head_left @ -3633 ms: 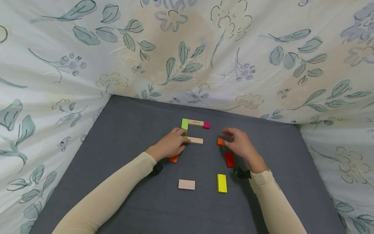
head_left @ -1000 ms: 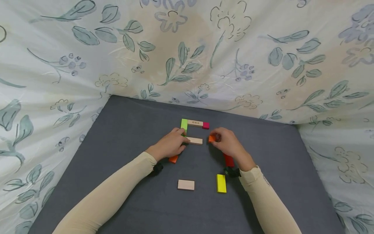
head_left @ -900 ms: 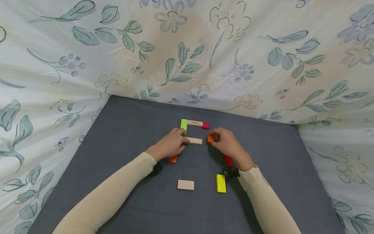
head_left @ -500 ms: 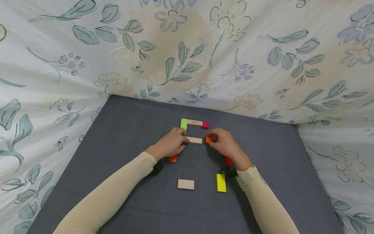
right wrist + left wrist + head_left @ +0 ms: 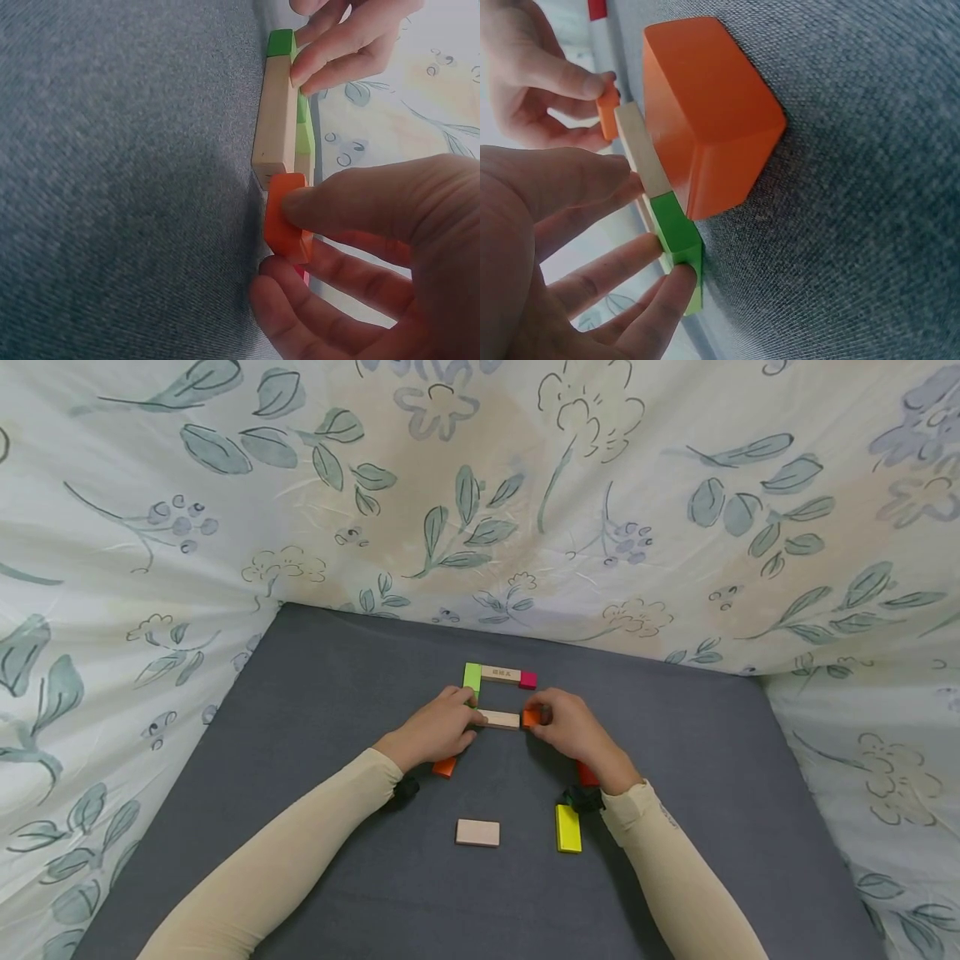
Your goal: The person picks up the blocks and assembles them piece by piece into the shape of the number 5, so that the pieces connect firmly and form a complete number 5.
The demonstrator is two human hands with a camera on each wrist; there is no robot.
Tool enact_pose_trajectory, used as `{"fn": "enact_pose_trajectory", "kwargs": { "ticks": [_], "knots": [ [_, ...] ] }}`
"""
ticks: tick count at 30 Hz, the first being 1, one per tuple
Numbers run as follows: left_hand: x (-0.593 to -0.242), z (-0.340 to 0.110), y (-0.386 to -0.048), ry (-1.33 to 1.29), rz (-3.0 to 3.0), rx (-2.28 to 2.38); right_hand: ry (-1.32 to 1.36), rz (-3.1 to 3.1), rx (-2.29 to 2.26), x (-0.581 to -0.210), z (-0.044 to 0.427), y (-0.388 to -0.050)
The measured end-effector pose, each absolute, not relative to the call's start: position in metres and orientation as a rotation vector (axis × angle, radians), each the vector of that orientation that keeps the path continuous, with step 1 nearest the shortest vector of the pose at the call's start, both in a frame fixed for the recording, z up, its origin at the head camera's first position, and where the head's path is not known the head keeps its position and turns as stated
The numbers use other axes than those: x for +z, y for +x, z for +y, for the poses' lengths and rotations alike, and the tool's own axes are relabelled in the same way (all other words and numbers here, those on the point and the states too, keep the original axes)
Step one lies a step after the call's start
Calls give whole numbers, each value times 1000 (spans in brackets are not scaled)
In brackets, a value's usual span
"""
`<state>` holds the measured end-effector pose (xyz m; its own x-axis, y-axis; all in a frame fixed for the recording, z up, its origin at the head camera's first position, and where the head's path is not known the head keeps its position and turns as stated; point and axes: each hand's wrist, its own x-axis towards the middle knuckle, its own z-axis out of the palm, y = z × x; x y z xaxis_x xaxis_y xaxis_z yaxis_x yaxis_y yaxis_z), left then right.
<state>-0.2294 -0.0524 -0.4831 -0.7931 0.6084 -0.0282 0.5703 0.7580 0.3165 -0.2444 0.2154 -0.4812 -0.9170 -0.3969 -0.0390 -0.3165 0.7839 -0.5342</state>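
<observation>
My right hand (image 5: 573,731) pinches a small orange block (image 5: 529,718) at the right end of a plain wooden block (image 5: 500,720). In the right wrist view the orange block (image 5: 286,217) stands close to the wooden block's (image 5: 274,112) end; whether they touch I cannot tell. My left hand (image 5: 435,731) rests its fingertips on the green block (image 5: 676,229) and the wooden block (image 5: 641,150), the fingers fairly straight. Behind, a light green block (image 5: 472,677), a lettered wooden block (image 5: 500,674) and a crimson block (image 5: 528,680) form a corner and row.
Nearer on the dark cloth (image 5: 360,877) lie a wooden block (image 5: 477,832) and a yellow block (image 5: 568,828). A red block (image 5: 588,774) is partly under the right wrist, and an orange block (image 5: 445,767) is beside the left hand. A flowered curtain (image 5: 480,510) rises behind.
My right hand has taken hold of the small orange block and moved left with it, up to the wooden block's right end. My left hand has stayed in place.
</observation>
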Motion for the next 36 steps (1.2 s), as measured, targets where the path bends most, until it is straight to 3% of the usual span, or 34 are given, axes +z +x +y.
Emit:
{"fn": "enact_pose_trajectory", "kwargs": {
  "ticks": [36],
  "knots": [
    [-480,-51,-231,897,2805,436,-589,2801,-775,-487,209,-247]
  ]
}}
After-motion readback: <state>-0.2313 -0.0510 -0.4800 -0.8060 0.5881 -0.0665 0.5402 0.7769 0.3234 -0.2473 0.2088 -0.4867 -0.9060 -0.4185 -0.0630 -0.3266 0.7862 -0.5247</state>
